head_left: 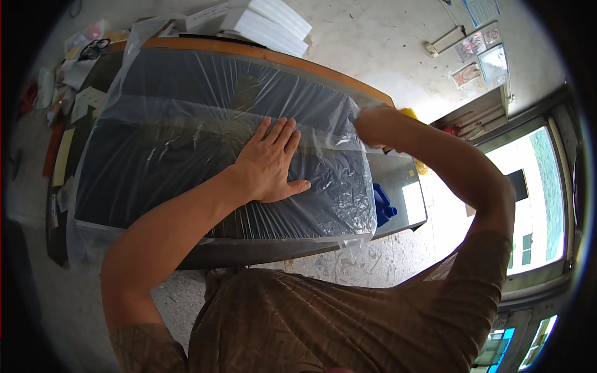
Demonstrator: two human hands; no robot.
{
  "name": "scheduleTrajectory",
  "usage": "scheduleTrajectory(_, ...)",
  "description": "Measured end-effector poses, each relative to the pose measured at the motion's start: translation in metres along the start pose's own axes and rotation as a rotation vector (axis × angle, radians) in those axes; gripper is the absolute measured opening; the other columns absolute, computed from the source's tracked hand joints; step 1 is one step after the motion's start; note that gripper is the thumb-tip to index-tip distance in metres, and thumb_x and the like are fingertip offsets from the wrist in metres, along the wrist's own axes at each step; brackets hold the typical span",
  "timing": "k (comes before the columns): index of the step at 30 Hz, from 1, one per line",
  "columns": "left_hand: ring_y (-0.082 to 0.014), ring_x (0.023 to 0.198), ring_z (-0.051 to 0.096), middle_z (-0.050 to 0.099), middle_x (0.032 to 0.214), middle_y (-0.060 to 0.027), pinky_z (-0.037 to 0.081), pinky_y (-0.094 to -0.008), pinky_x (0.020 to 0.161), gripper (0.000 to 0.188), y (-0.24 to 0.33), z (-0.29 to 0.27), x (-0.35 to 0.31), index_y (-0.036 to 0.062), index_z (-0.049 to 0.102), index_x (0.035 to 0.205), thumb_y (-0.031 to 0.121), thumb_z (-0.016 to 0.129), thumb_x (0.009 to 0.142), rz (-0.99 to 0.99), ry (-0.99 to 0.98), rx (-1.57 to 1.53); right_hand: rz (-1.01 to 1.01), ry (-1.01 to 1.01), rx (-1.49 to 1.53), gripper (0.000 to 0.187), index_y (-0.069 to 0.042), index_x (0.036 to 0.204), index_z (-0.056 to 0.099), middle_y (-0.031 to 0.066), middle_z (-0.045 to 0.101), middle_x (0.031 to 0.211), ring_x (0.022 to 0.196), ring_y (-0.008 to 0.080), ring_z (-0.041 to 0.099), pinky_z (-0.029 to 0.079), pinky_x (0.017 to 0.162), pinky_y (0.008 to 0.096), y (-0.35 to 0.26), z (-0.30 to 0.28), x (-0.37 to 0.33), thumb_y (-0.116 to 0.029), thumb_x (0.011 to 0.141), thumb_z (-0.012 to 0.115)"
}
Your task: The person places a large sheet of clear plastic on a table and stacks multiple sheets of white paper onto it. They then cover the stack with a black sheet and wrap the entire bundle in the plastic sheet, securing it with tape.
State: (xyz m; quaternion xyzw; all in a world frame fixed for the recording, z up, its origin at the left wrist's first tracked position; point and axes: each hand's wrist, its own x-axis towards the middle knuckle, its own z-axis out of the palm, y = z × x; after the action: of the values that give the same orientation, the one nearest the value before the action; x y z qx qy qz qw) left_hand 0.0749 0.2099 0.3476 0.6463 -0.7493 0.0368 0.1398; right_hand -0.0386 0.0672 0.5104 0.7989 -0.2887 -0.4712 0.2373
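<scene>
Five spread fingers (278, 133) of the left hand (268, 165) press flat on the plastic-wrapped dark panel (186, 155); right-hand fingers blurred, unclear.

- I see daylight coming in from the large glass window (528, 205) at the right; its panes are blown out to near white.
- The crinkled clear plastic sheet (217, 124) over the dark flat slab catches pale streaks of glare, strongest along its folds.
- My right hand (373, 121) is smeared by motion blur, while the flat left hand (270, 161) reads sharp.
- The table's long orange-brown wooden edge (280, 59) bows with fisheye distortion.
- A black vignette rings the frame, and the left side falls dim.
</scene>
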Motion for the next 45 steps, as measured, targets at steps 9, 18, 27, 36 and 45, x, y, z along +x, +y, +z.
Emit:
scheduleTrajectory(9, -0.035, 0.143, 0.009, 0.014, 0.155, -0.0169, 0.005, -0.0477, 0.116, 0.087, 0.006, -0.02, 0.006, -0.0042, 0.019, 0.145, 0.058, 0.043, 0.089, 0.038, -0.161, 0.07, 0.386, 0.077, 1.187, 0.03, 0.005, 0.089, 0.065, 0.0173, 0.065, 0.074, 0.062, 0.025, 0.065, 0.052, 0.064, 0.0362, 0.102, 0.223, -0.051, -0.022, 0.085, 0.052)
scheduleTrajectory(18, -0.0345, 0.143, 0.007, 0.01, 0.154, -0.0217, 0.002, -0.0468, 0.116, 0.101, 0.061, -0.003, 0.074, -0.0071, 0.014, 0.145, 0.07, 0.039, 0.085, 0.194, -0.251, 0.061, 0.498, 0.127, 1.35, 0.03, 0.003, 0.087, 0.066, 0.0213, 0.066, 0.078, 0.07, 0.0344, 0.065, 0.051, 0.067, 0.0414, -0.006, 0.544, -0.024, -0.025, 0.081, 0.058)
scheduleTrajectory(27, -0.037, 0.143, 0.009, 0.011, 0.153, -0.0236, 0.006, -0.0491, 0.115, 0.09, 0.102, 0.005, 0.114, -0.0024, 0.018, 0.146, 0.065, 0.037, 0.09, 0.239, -0.155, -0.065, 0.512, 0.132, 0.734, 0.012, -0.004, 0.083, 0.067, 0.0106, 0.069, 0.085, 0.079, 0.0212, 0.07, 0.056, 0.061, 0.0328, -0.064, 0.634, 0.124, -0.013, 0.076, 0.065)
scheduleTrajectory(36, -0.0352, 0.143, 0.007, 0.009, 0.155, -0.0211, 0.007, -0.0489, 0.114, 0.074, -0.109, -0.039, -0.032, 0.005, 0.016, 0.149, 0.057, 0.024, 0.096, -0.827, -0.161, 0.203, 0.259, 0.486, 0.703, 0.037, -0.003, 0.12, 0.055, 0.0146, 0.054, 0.121, 0.114, 0.0281, 0.049, 0.037, 0.094, 0.0421, -0.08, 0.655, 0.218, -0.016, 0.086, 0.054)
scheduleTrajectory(45, -0.037, 0.138, 0.025, 0.024, 0.149, -0.0259, 0.021, -0.0466, 0.112, 0.08, -0.189, -0.06, -0.119, -0.0012, 0.03, 0.143, 0.061, 0.027, 0.093, -1.304, 0.041, 0.252, 0.313, 0.453, 0.68, 0.074, 0.003, 0.138, 0.035, 0.0239, 0.031, 0.145, 0.138, 0.0407, 0.023, 0.02, 0.113, 0.0516, -0.086, 0.696, 0.117, -0.016, 0.075, 0.069)
